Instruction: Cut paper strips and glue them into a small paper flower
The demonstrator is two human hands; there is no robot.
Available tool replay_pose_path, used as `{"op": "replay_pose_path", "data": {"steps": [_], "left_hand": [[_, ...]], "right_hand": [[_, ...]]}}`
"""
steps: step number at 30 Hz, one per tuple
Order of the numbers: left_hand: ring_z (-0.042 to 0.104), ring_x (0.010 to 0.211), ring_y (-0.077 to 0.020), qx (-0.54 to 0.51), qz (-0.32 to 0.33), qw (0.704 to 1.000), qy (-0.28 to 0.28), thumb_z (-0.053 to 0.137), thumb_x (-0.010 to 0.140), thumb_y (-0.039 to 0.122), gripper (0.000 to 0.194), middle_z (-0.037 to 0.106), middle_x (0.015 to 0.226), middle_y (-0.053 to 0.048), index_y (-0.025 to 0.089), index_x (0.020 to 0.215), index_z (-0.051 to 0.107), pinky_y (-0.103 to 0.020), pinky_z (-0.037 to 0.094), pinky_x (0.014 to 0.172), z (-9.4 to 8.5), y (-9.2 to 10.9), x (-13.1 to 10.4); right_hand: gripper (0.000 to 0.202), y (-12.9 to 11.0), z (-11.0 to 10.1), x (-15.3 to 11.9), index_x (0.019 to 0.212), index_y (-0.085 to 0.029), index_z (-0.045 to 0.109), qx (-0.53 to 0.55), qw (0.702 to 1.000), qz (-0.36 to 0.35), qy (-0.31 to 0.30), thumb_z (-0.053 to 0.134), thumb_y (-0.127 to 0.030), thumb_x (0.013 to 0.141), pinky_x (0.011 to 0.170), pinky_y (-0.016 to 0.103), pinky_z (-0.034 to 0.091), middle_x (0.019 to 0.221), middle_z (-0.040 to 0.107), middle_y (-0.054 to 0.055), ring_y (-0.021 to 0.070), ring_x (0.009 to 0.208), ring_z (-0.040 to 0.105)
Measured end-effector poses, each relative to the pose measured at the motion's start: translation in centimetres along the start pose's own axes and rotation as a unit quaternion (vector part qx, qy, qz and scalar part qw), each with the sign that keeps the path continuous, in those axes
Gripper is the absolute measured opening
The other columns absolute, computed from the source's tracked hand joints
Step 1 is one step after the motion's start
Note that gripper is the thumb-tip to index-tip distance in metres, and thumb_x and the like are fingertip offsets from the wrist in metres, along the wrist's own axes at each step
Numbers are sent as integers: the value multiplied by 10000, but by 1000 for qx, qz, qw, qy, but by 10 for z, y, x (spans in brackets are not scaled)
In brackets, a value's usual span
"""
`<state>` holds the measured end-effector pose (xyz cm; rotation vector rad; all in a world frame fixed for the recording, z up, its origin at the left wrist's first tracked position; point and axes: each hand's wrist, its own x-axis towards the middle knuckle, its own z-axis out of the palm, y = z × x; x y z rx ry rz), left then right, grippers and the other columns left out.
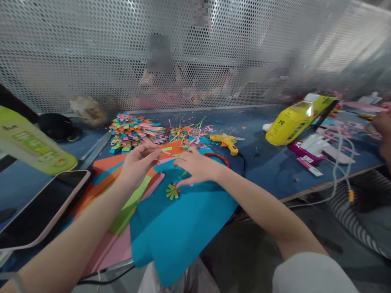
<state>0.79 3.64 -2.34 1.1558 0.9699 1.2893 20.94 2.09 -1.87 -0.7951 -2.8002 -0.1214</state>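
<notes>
My left hand (137,162) is over the stacked paper with thumb and fingertips closed together; anything between them is too small to make out. My right hand (197,165) hovers over a blue paper sheet (183,224), fingers curved and apart. Just below its thumb, a small green fringed paper flower (172,192) lies on the blue sheet. Under my left forearm are green paper (128,211), pink paper (113,248) and orange paper (105,165). Behind my hands stands a pile of multicoloured fringed paper pieces (131,132), with loose paper strips (186,136) beside it.
A yellow glue gun (227,143) lies beyond my right hand, near a red handle (218,158). To the left are a phone (45,207) and a green bottle (33,142). A yellow bottle (290,122), tissue pack (308,150), white cable (337,162) and another person's hand (383,126) are right.
</notes>
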Motion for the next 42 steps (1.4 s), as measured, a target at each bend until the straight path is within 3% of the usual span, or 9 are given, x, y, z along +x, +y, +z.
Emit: {"op": "replay_pose_path", "data": {"steps": [5,11,18,24,28,36,39,42], "left_hand": [[576,580,-89,9,1,1000,-2,776,558,262,301,622,648,15,163,791,614,-185,465,539,1,2,-2],[571,591,-91,32,-3,999,-1,777,552,281,315,614,645,12,161,796,616,-185,470,548,3,1,-3],[558,580,-86,33,4,999,-13,778,562,291,305,622,673,16,173,796,623,-177,467,527,0,-2,-2],[600,660,-116,17,9,1000,8,784,554,280,287,641,694,7,178,776,634,-184,478,536,-1,-3,-1],[614,651,-132,13,13,1000,3,782,558,276,262,649,676,8,197,757,631,-208,487,540,0,-3,-1],[599,584,-103,41,28,999,-14,784,557,273,275,650,664,12,186,778,646,-196,496,547,-1,-4,-1],[623,658,-108,50,29,998,-14,769,594,285,245,671,710,-3,172,779,656,-186,507,590,-2,-4,-1],[633,712,-113,60,37,997,-2,749,625,296,215,682,755,-17,165,775,670,-183,515,621,-2,-5,-2]], "right_hand": [[650,-5,8,1,1093,-90,515,13,999,-29,-8,430,-663,798,857,376,364,1108,575,154,264,1004,525],[602,-3,4,1,1097,-72,525,12,999,-49,-21,425,-606,839,853,350,399,1061,596,144,248,982,543],[725,-16,-1,1,1122,-91,513,22,998,-58,-19,519,-693,717,848,359,411,1096,582,137,259,978,534],[553,-18,-1,2,1155,-99,501,-7,996,-85,-38,467,-555,844,801,340,410,1118,574,138,238,974,533],[417,-16,1,3,1079,-120,548,-15,995,-92,-34,372,-462,917,778,331,405,1013,621,110,215,910,555],[353,-12,-1,3,883,-159,616,-19,998,-57,-7,289,-274,949,739,313,405,865,663,76,175,798,576],[283,-7,-3,1,900,-154,612,107,993,16,44,348,-251,924,666,256,414,850,661,54,143,770,578],[314,-2,-2,-1,973,-112,575,264,951,121,108,305,-270,944,579,205,415,823,646,47,92,641,561]]}}
